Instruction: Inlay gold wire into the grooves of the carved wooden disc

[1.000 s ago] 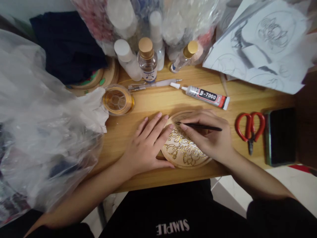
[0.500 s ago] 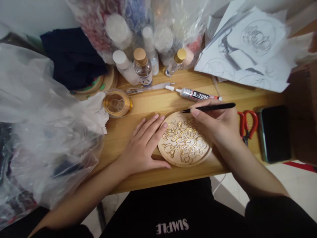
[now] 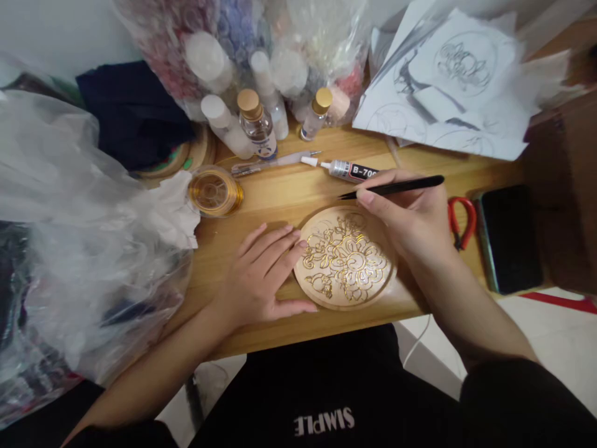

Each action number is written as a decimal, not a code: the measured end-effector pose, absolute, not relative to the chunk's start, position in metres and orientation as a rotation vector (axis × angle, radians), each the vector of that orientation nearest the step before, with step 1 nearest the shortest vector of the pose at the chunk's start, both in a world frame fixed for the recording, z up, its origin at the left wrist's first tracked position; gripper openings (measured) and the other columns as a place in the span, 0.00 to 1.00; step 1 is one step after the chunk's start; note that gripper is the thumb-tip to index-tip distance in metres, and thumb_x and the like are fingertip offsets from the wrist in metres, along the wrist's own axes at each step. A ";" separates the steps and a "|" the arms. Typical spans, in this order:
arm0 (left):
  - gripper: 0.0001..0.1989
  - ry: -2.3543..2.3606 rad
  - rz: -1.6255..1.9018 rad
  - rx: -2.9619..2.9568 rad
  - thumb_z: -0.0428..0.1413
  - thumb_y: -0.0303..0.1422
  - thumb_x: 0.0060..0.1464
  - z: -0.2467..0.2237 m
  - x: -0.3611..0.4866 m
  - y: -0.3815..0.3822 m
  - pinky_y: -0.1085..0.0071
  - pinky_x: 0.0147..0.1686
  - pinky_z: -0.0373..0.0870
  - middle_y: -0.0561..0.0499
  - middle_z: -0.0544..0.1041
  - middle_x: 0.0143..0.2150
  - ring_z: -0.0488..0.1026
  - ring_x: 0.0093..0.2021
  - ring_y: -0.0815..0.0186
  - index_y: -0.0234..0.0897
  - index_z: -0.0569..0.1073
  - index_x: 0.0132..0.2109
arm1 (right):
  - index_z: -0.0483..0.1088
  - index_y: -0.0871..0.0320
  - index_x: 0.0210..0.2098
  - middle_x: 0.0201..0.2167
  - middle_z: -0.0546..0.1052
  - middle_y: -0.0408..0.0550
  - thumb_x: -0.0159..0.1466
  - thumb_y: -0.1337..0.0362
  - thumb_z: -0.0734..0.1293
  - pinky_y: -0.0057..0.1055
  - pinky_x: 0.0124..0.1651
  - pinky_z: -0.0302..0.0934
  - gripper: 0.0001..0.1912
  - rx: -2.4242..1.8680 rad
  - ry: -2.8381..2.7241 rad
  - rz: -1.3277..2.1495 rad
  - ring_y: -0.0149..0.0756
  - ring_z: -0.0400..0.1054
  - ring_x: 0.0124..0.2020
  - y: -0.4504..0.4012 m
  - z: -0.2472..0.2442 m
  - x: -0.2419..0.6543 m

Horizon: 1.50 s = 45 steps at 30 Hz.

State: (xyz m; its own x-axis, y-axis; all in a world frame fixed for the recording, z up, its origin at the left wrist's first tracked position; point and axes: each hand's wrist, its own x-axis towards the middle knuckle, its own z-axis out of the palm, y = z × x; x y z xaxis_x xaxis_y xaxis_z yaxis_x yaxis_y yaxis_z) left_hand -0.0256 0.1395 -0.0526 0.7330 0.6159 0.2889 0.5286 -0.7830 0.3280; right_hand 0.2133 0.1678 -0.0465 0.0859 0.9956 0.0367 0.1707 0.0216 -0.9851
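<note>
Right grip pinches the tool, tip just past the disc, far side; left grip, splayed, touches its left edge.

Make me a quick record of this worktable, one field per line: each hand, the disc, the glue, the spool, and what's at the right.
Left hand: spread, fingertips at the disc's left rim
Right hand: holding a slim black tool, its tip showing past the disc's far rim
Wooden disc: round, with a gold-lined flower pattern
Glue tube: beyond the disc, partly hidden by the right hand
Gold spool: beyond the left hand
Right side: red-handled tool, partly hidden, beside a dark phone
</note>
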 end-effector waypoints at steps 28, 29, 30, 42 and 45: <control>0.40 0.927 0.404 2.773 0.51 0.58 0.50 -0.055 -0.019 0.133 0.52 0.60 0.56 0.33 0.67 0.59 0.62 0.62 0.48 0.27 0.65 0.57 | 0.73 0.59 0.29 0.27 0.74 0.44 0.55 0.67 0.72 0.34 0.37 0.66 0.03 -1.298 -1.451 1.048 0.32 0.69 0.31 0.168 -0.044 0.208; 0.40 0.926 0.409 2.770 0.51 0.58 0.50 -0.056 -0.020 0.133 0.52 0.60 0.56 0.33 0.67 0.59 0.62 0.62 0.48 0.28 0.65 0.57 | 0.73 0.59 0.28 0.27 0.74 0.44 0.55 0.68 0.72 0.33 0.37 0.66 0.03 -1.301 -1.445 1.046 0.32 0.69 0.30 0.169 -0.044 0.208; 0.40 0.925 0.417 2.765 0.52 0.58 0.50 -0.056 -0.020 0.133 0.51 0.60 0.55 0.33 0.67 0.59 0.61 0.62 0.48 0.28 0.64 0.58 | 0.74 0.59 0.28 0.27 0.75 0.44 0.55 0.68 0.72 0.33 0.36 0.66 0.03 -1.306 -1.437 1.050 0.32 0.69 0.30 0.169 -0.045 0.208; 0.28 0.924 0.850 2.125 0.51 0.51 0.56 -0.062 -0.029 0.143 0.55 0.57 0.63 0.39 0.71 0.56 0.67 0.57 0.56 0.36 0.68 0.55 | 0.74 0.61 0.27 0.22 0.73 0.41 0.49 0.61 0.75 0.25 0.30 0.61 0.11 -0.974 -1.299 1.514 0.25 0.65 0.24 0.190 -0.059 0.229; 0.21 1.043 0.925 1.842 0.53 0.46 0.56 -0.060 -0.027 0.144 0.57 0.57 0.64 0.43 0.75 0.51 0.70 0.54 0.59 0.36 0.73 0.48 | 0.74 0.62 0.27 0.24 0.75 0.43 0.48 0.62 0.76 0.25 0.30 0.61 0.11 -0.901 -1.349 1.651 0.26 0.68 0.26 0.194 -0.062 0.234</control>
State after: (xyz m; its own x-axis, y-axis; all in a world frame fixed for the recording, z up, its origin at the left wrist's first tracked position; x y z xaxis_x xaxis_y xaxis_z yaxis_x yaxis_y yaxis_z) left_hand -0.0274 0.1442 -0.0598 0.3909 0.8983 0.2007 0.3068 -0.3327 0.8917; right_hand 0.2344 0.1940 -0.0616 -0.4235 0.9052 -0.0366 -0.1445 -0.1074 -0.9836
